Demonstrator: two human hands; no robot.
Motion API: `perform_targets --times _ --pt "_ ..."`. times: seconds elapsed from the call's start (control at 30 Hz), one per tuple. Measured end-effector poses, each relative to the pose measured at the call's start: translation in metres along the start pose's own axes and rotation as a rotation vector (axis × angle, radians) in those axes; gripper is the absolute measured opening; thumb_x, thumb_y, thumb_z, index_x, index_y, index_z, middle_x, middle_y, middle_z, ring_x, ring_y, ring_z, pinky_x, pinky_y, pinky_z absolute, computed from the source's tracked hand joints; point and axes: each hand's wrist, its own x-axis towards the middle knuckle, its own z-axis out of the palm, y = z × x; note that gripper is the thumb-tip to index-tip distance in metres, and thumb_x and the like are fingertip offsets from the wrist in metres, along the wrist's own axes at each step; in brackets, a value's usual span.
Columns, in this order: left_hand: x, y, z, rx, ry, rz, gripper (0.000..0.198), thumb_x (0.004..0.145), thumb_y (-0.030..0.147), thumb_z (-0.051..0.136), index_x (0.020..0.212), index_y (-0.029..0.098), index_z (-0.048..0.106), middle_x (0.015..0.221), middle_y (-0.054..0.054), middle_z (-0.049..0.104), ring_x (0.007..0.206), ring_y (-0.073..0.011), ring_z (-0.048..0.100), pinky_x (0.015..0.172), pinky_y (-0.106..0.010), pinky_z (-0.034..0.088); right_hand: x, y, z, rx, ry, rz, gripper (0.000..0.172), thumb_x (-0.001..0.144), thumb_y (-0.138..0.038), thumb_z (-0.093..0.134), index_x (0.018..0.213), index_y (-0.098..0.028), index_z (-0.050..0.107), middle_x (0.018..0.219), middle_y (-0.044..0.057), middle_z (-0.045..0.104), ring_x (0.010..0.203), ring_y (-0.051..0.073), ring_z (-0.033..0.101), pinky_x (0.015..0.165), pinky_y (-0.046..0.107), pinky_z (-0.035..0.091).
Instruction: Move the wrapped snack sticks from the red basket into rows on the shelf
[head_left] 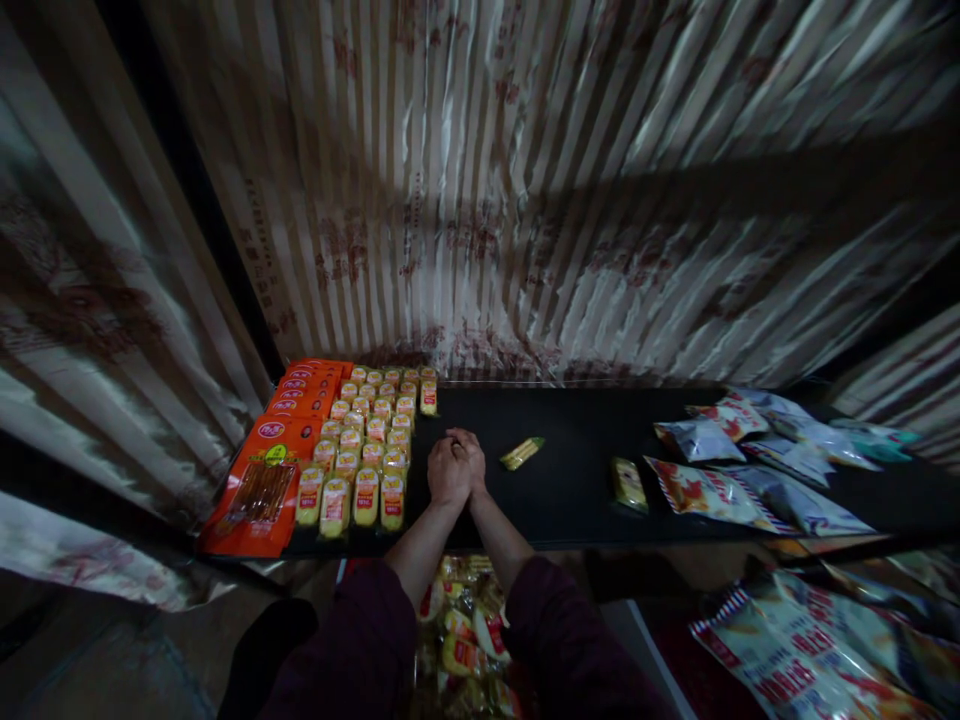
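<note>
My left hand (448,476) and my right hand (472,458) are clasped together over the black shelf (577,420), fingers folded against each other. Whether anything lies between them is hidden. Just left of them stand rows of small yellow wrapped cakes (367,495), with orange snack packets (259,480) overlapping in a column at the far left. Right of my hands a thin gold-wrapped snack (523,453) lies at a slant. Farther right, near the front edge, is a single yellow wrapped packet (628,485).
White and blue snack bags (712,493) lie loosely at the shelf's right. Below the shelf, a container of wrapped snacks (465,640) sits between my forearms, and large bags (817,640) are at lower right. A striped sheet (465,200) hangs behind.
</note>
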Motion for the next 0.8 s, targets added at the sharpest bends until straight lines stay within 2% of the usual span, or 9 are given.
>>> perform_targets --times 0.1,0.17,0.23,0.33,0.47,0.63,0.8 --pt "-0.014 -0.004 0.003 -0.055 -0.008 -0.055 0.05 0.079 0.002 0.026 0.118 0.012 0.056 0.121 -0.017 0.058 0.127 -0.0277 0.042 0.108 -0.044 0.027 -0.016 -0.003 -0.007 0.046 -0.021 0.011 0.032 0.068 -0.011 0.043 0.088 -0.019 0.067 0.098 0.007 0.064 0.094 0.019 0.059 0.09 0.032 0.048" --pt "-0.026 -0.012 -0.002 -0.142 0.008 -0.074 0.047 0.079 0.003 0.027 0.113 0.01 0.059 0.119 -0.018 0.059 0.126 -0.0262 0.044 0.109 -0.04 0.028 -0.029 -0.005 -0.011 0.073 -0.032 0.016 0.032 0.067 -0.011 0.043 0.087 -0.019 0.067 0.096 0.006 0.064 0.093 0.018 0.059 0.09 0.031 0.047" --pt "-0.042 -0.024 -0.013 -0.221 0.03 -0.103 0.041 0.08 0.005 0.031 0.108 0.012 0.061 0.116 -0.016 0.061 0.121 -0.0246 0.048 0.106 -0.037 0.031 -0.042 -0.008 -0.015 0.093 -0.034 0.027 0.033 0.067 -0.011 0.042 0.088 -0.019 0.067 0.095 0.005 0.064 0.093 0.017 0.059 0.091 0.031 0.047" --pt "-0.067 -0.044 -0.037 -0.242 0.004 -0.104 0.032 0.083 0.015 0.04 0.106 0.016 0.063 0.112 -0.011 0.064 0.111 -0.0215 0.055 0.1 -0.034 0.038 -0.062 -0.015 -0.019 0.094 -0.062 0.045 0.035 0.067 -0.011 0.043 0.09 -0.019 0.067 0.097 0.006 0.064 0.093 0.017 0.058 0.091 0.031 0.046" --pt "-0.093 -0.055 -0.06 -0.256 -0.023 -0.121 0.03 0.082 0.018 0.041 0.102 0.015 0.063 0.107 -0.011 0.065 0.103 -0.0196 0.057 0.096 -0.033 0.041 -0.085 -0.026 -0.023 0.088 -0.069 0.052 0.037 0.066 -0.012 0.042 0.093 -0.018 0.067 0.097 0.006 0.063 0.092 0.018 0.058 0.09 0.031 0.046" --pt "-0.117 -0.057 -0.075 -0.298 -0.031 -0.069 0.026 0.081 0.019 0.044 0.098 0.016 0.064 0.101 -0.009 0.065 0.098 -0.0184 0.058 0.094 -0.033 0.043 -0.113 -0.043 -0.029 0.122 -0.074 0.041 0.041 0.068 -0.01 0.039 0.095 -0.02 0.067 0.094 0.004 0.064 0.092 0.018 0.056 0.09 0.031 0.044" --pt "-0.145 -0.071 -0.089 -0.343 -0.052 0.032 0.024 0.081 0.018 0.045 0.096 0.018 0.063 0.1 -0.007 0.065 0.097 -0.0174 0.058 0.094 -0.034 0.043 -0.145 -0.054 -0.038 0.105 -0.114 0.004 0.045 0.069 -0.009 0.038 0.101 -0.022 0.067 0.097 0.004 0.064 0.095 0.018 0.056 0.09 0.033 0.044"
